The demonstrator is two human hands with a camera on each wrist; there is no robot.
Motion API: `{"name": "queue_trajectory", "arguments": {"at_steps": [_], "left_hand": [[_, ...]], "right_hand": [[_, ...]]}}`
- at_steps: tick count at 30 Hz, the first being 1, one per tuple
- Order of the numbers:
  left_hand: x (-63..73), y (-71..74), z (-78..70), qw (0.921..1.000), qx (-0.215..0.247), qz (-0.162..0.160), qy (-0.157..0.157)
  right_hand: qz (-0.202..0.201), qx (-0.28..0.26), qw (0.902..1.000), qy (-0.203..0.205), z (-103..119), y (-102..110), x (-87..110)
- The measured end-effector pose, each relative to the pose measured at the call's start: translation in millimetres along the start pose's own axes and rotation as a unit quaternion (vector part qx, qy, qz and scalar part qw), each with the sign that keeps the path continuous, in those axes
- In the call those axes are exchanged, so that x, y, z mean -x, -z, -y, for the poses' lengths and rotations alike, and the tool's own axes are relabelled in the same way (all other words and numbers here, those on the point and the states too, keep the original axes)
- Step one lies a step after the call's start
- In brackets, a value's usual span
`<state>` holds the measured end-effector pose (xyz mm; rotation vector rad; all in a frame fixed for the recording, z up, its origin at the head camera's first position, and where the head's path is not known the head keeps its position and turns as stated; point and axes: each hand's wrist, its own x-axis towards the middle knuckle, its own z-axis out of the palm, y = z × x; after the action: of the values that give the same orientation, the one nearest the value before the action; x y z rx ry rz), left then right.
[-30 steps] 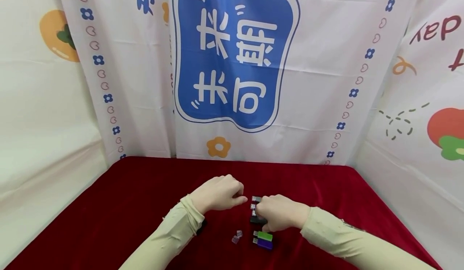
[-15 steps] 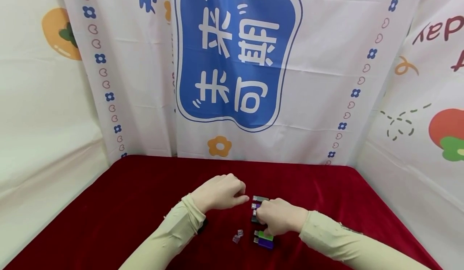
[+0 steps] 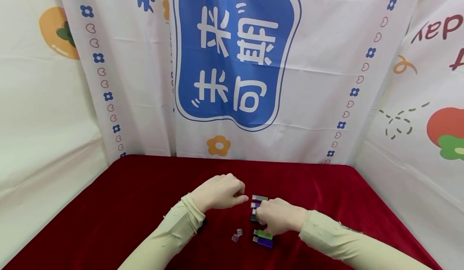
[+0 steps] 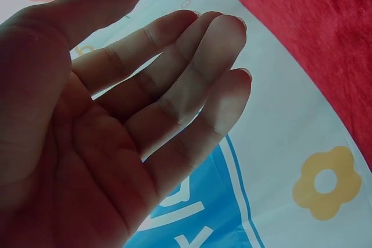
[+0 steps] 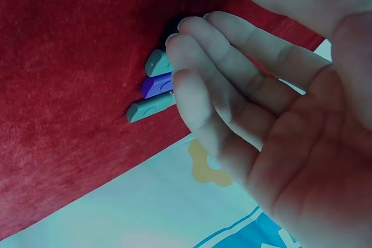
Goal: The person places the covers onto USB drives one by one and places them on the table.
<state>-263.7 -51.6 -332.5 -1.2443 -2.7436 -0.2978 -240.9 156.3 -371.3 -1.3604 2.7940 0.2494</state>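
USB sticks lie in a column on the red cloth. My right hand [image 3: 280, 215] is over the middle of it, fingers loosely bent and the palm holding nothing. Its thumb tip meets the edge of a green USB stick [image 3: 265, 234]; a purple USB stick [image 3: 264, 242] lies just below. Beyond the fingertips show a grey USB stick [image 3: 260, 198], another purple one [image 5: 156, 86], a second grey one [image 5: 156, 64] and a partly hidden black one [image 3: 253, 218]. Left of the column, my left hand [image 3: 219, 192] hovers with bent, relaxed fingers and a bare palm.
Small clear pieces [image 3: 237, 235] lie on the cloth left of the green stick. A dark object [image 3: 201, 226] is mostly hidden beneath my left forearm. Printed white curtains [image 3: 319, 81] close off the back and both sides of the red table [image 3: 145, 205].
My right hand has shifted slightly right and down, uncovering more of the far grey stick, and its thumb now meets the green stick. My left hand stays put.
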Motion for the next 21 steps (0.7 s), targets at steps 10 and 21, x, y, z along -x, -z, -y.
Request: {"name": "queue_trajectory", "arguments": {"at_steps": [10, 21], "left_hand": [[1.1, 0.4, 0.1, 1.0000, -0.001, -0.005, -0.007], [0.9, -0.8, -0.3, 0.9999, -0.004, -0.010, -0.013]], "right_hand": [[0.000, 0.019, 0.9998, 0.007, 9, -3, -4.3], [0.031, 0.056, 0.9979, -0.004, 13, -2, -13.3]]}}
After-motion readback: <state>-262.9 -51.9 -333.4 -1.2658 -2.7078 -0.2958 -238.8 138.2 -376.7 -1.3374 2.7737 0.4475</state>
